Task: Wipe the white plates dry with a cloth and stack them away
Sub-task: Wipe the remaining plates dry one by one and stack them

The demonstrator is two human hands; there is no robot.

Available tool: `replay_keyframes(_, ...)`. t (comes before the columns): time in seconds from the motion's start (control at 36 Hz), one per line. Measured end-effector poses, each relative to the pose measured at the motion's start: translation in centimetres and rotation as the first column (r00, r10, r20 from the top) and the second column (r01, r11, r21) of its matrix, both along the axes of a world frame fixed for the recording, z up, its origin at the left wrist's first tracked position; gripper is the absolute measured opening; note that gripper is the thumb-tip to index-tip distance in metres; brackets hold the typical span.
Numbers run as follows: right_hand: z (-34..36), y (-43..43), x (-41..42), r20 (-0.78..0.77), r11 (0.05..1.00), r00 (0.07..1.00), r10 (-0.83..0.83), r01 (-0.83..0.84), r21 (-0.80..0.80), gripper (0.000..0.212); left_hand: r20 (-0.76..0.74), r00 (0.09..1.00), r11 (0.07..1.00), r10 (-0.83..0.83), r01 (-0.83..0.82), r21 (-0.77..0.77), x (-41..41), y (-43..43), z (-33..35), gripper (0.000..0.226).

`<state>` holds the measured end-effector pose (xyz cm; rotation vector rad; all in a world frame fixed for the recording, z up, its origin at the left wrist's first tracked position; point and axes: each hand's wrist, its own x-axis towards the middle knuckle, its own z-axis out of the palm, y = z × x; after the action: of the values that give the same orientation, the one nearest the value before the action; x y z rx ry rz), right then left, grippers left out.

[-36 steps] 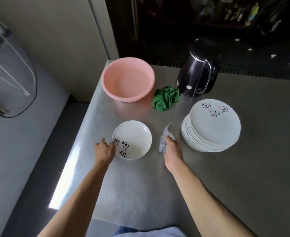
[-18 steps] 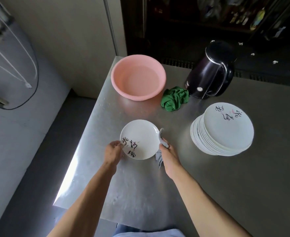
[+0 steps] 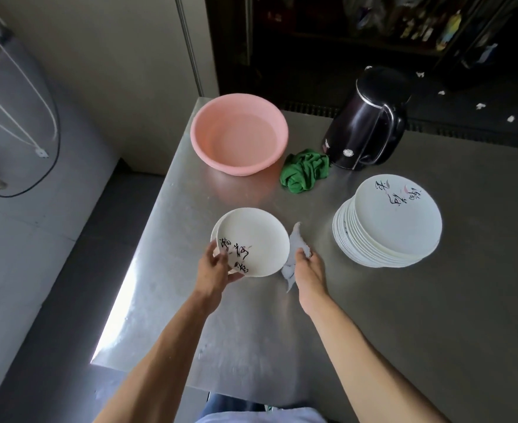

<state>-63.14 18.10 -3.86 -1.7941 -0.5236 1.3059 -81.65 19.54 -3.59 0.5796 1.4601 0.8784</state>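
Observation:
A single white plate (image 3: 253,239) with black calligraphy is lifted off the steel table (image 3: 373,315), tilted toward me. My left hand (image 3: 213,267) grips its near-left rim, thumb on top. My right hand (image 3: 308,268) holds a pale grey cloth (image 3: 297,250) against the plate's right edge. A tall stack of several white plates (image 3: 388,224) stands on the table to the right, apart from both hands.
A pink basin (image 3: 239,132) sits at the table's far left corner. A crumpled green cloth (image 3: 305,174) lies beside a black electric kettle (image 3: 364,120). The table's left edge drops to the grey floor (image 3: 53,254).
The plate lay flat on the table; my left hand has taken its rim and lifted it. My right hand has brought the cloth in from the right to the plate's edge.

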Motion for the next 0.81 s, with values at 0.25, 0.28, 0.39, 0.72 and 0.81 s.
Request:
replay_keyframes(0.25,1.5,-3.4,4.8,0.254,0.978,0.967,0.034,-0.085,0.190,0.046,0.023,0.969,0.969,-0.245,0.245,-0.004,5.3,-3.7,0.7,0.036)
replay_keyframes(0.28,1.3,-4.1,5.3,0.293,0.980,0.953,0.072,-0.123,0.158,0.048,0.027,0.963,0.963,-0.269,0.270,-0.009,6.0,-4.3,0.6,0.036)
replay_keyframes(0.39,0.1,-7.3,6.7,0.452,0.966,0.870,0.198,-0.251,0.059,0.049,0.057,0.935,0.935,-0.349,0.352,-0.052,8.5,-6.5,0.0,0.038)
replay_keyframes(0.72,-4.9,-12.6,6.2,0.670,0.738,0.378,0.638,-0.548,-0.394,0.058,0.115,0.954,0.934,-0.277,0.296,-0.200,9.7,-9.3,-1.4,0.051)
replay_keyframes(0.81,-4.9,-12.5,4.9,0.668,0.702,0.353,0.655,-0.611,-0.365,0.059,0.118,0.960,0.939,-0.255,0.275,-0.207,9.1,-8.9,-1.5,0.069)
